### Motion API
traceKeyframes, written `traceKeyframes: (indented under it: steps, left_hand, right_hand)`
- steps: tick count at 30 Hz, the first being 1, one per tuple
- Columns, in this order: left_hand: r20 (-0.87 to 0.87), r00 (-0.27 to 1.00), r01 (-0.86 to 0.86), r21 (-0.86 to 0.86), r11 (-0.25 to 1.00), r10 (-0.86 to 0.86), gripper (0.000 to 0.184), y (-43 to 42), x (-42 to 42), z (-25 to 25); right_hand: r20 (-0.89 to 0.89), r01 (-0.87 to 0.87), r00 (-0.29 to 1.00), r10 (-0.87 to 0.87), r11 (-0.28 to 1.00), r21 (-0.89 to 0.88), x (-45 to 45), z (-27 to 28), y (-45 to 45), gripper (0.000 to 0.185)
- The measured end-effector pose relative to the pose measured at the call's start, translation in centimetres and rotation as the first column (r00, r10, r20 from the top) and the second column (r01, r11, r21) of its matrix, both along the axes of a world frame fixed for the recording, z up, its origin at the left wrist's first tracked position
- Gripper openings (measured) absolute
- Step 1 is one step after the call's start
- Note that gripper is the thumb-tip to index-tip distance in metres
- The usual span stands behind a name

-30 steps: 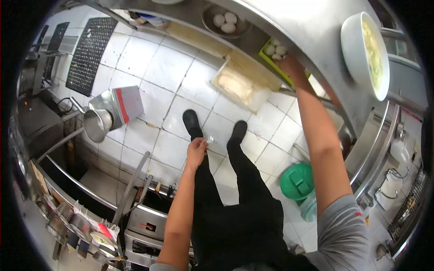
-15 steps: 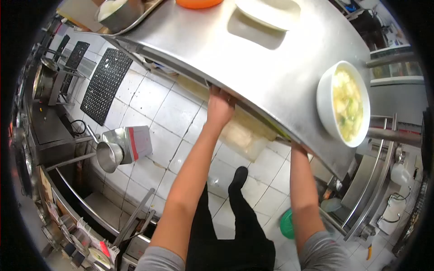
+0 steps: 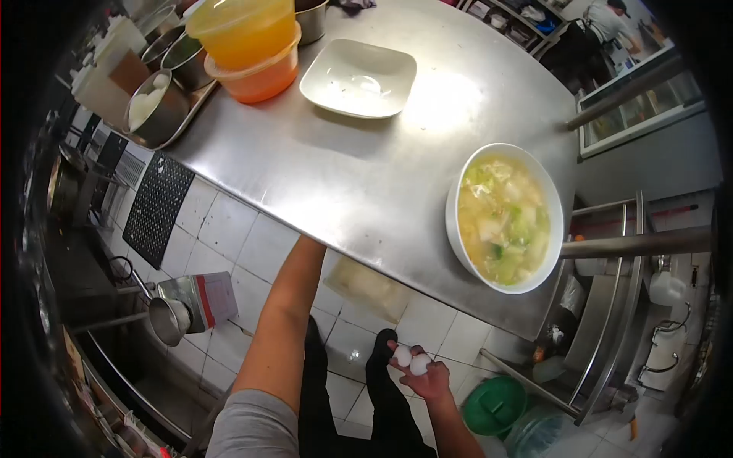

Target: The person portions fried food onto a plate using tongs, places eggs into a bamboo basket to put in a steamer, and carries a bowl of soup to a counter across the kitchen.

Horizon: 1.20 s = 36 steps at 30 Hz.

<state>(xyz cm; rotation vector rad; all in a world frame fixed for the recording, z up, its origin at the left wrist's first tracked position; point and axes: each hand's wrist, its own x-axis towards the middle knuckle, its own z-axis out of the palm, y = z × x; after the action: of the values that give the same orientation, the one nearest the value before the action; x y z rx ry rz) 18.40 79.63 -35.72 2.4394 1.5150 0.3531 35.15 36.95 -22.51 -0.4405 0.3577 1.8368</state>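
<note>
Two white eggs (image 3: 419,365) rest in my right hand (image 3: 437,381), whose fingers curl round them below the table's front edge. My left forearm (image 3: 289,286) reaches under the steel table (image 3: 252,172); the hand itself is hidden there. A clear plastic container or bag with pale contents (image 3: 366,286) shows under the table edge, near the left arm. On the tabletop stands a white bowl of soup (image 3: 504,221) with pale chunks and green pieces. Farther back lies a white squarish dish (image 3: 359,80) with a little residue or shine inside.
An orange tub (image 3: 256,72) with a yellow-filled one stacked on it stands at the back left. A metal pot with white round things (image 3: 156,107) sits on a tray. A metal tin (image 3: 195,301), a black mat (image 3: 159,206) and a green lid (image 3: 495,404) are below. Another person (image 3: 603,38) works far right.
My right hand has come out from under the table edge with two eggs in it. My left arm has gone deeper under the table. The view has shifted, showing more tabletop.
</note>
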Motion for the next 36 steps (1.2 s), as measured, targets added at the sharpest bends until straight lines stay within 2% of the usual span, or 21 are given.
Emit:
traceKeyframes:
  steps: [8, 11, 14, 24, 33, 36]
  left_hand:
    - [0.005, 1.000, -0.012, -0.017, 1.000, 0.012, 0.028, 0.1, 0.0, 0.0]
    - [0.011, 1.000, -0.019, -0.017, 1.000, 0.019, 0.029, 0.4, -0.2, 0.3]
    - [0.018, 1.000, -0.022, -0.023, 0.999, 0.023, 0.029, 0.4, -0.4, 0.1]
    - [0.023, 1.000, -0.018, -0.027, 0.999, 0.019, 0.030, 0.4, -0.7, 0.4]
    - [0.035, 0.999, -0.020, -0.035, 0.999, 0.021, 0.031, -0.6, -0.1, 0.1]
    - [0.043, 0.999, -0.016, -0.020, 1.000, 0.017, 0.032, -0.4, -0.1, 0.2]
  right_hand:
    - [0.118, -0.071, 0.991, 0.065, 0.996, 0.051, 1.9, -0.3, 3.1, 0.025]
    - [0.213, -0.078, 0.974, 0.078, 0.997, -0.009, 1.3, -0.1, 2.4, 0.028]
    - [0.125, -0.092, 0.987, 0.097, 0.995, -0.046, 0.6, -0.4, 1.5, 0.031]
    - [0.040, -0.092, 0.995, 0.092, 0.996, 0.013, -1.7, -0.5, 0.8, 0.034]
    - [0.152, -0.104, 0.982, 0.109, 0.994, -0.044, -1.7, 0.3, 0.3, 0.034]
    - [0.082, -0.061, 0.995, 0.061, 0.998, 0.004, -1.7, -0.2, -0.2, 0.033]
